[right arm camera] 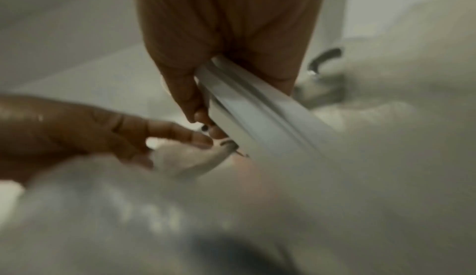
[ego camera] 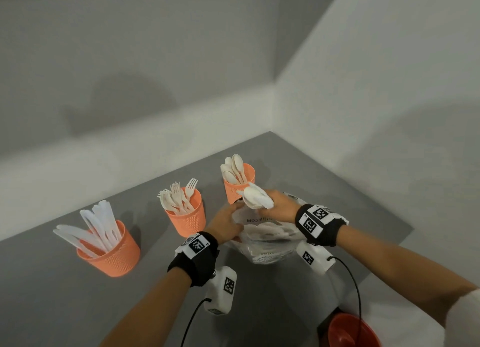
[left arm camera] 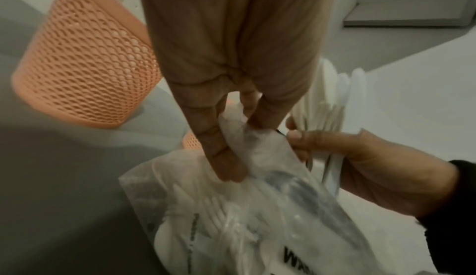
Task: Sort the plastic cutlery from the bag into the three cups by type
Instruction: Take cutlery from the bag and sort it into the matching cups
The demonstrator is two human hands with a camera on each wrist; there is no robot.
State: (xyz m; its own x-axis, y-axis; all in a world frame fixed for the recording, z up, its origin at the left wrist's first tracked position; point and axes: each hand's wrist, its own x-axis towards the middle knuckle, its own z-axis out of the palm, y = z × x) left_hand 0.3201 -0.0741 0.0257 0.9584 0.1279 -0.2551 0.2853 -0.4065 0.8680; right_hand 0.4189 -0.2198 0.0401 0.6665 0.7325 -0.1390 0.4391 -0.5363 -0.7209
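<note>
Our right hand point(ego camera: 279, 204) is wrapped around a bunch of white cutlery point(ego camera: 257, 197), just in front of the spoon cup point(ego camera: 237, 188). The bunch's long side points toward that cup, so this hand is nearer. Our left hand point(ego camera: 228, 223) pinches the top of the plastic bag point(ego camera: 267, 240) beside it. The bag's writing reads backward; we only make out "THIS BAG".

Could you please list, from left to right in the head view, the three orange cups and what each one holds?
Cup of knives → cup of forks → cup of spoons, the last partly behind the bundle of cutlery gripped by the right hand.
</note>
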